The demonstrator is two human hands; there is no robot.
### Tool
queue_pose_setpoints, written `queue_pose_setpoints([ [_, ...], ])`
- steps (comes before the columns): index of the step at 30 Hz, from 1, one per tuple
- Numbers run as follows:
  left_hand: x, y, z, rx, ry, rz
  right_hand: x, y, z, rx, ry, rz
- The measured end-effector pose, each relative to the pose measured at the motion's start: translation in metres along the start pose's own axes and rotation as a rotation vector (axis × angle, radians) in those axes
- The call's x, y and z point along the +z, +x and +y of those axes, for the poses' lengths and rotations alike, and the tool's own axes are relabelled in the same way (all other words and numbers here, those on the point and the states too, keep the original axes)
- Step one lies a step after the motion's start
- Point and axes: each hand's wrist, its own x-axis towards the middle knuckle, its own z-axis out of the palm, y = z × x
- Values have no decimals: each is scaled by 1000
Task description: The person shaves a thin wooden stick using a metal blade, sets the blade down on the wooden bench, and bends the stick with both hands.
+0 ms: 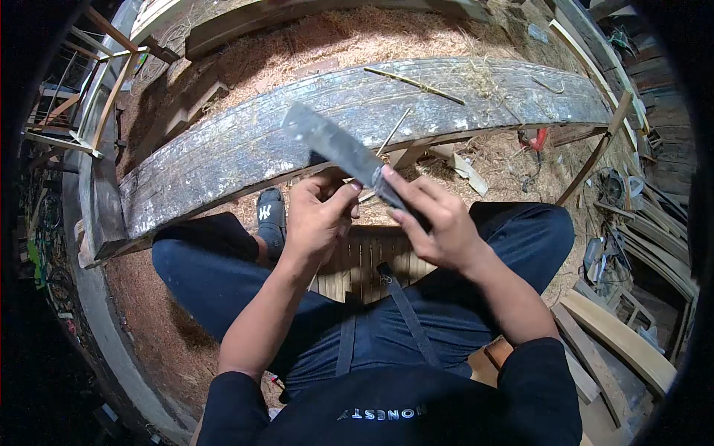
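Observation:
A broad-bladed knife (335, 149) is in my right hand (442, 223), whose fingers wrap round its dark handle. The blade points up and left, over the near edge of a weathered wooden bench (216, 152). My left hand (321, 212) is closed just left of the knife's handle end, with thumb and fingers pinched on a thin strip, mostly hidden by the fingers. On the bench lie a long thin stick (416, 85) and a shorter thin strip (394, 131), the latter reaching toward the blade.
Wood shavings (160, 297) cover the ground. A slatted bamboo surface (361, 260) shows between my legs. Stacked boards (621, 334) lie at the right, a red-handled tool (537, 139) beyond the bench's near edge. A wooden frame (111, 97) stands at upper left.

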Motion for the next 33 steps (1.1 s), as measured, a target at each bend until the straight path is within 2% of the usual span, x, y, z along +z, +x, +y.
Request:
queue_pose_setpoints([
  [3,-1,-1,3,-14,-21,-16,-1,2,10,15,-50,115],
  [7,-5,-1,-1,14,6,-51,5,-4,8,-102,-98,55],
  [10,-2,-4,4,5,11,-38,-6,3,7,90,-88,109],
  [15,-5,-2,0,7,28,-40,1,-5,-2,-11,-58,-9],
  [17,-6,-6,1,5,41,-31,-4,1,0,91,-118,93],
  [19,-1,-10,7,2,48,-50,-7,1,1,122,-147,86],
  [23,-12,-4,-5,-7,43,-50,-3,-4,-10,-11,-187,-46],
  [26,-6,-3,-3,-41,-33,-1,-12,5,-15,81,-333,-83],
  [30,1,-6,-5,-3,-9,-9,-16,4,-15,-38,-483,-76],
  [33,7,-5,-3,26,-53,-22,-24,9,-12,-2,-612,-84],
])
